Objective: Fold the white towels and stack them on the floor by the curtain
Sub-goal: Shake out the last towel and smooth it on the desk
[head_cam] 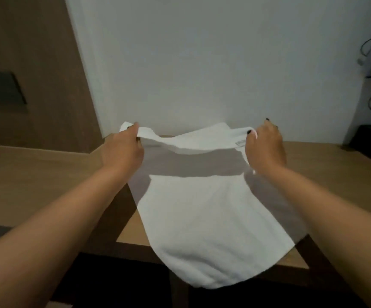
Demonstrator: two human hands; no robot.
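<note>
Both arms reach forward at mid-frame. The left hand (122, 150) and right hand (265, 147) each pinch a far corner of the white towel (206, 223), their grip lifting it off the counter (35, 174).

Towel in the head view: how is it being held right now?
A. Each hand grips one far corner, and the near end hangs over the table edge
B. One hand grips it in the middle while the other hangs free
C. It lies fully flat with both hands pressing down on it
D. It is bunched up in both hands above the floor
A: the left hand and right hand each grip a far corner of the towel, whose near end hangs over the edge of the table.
</note>
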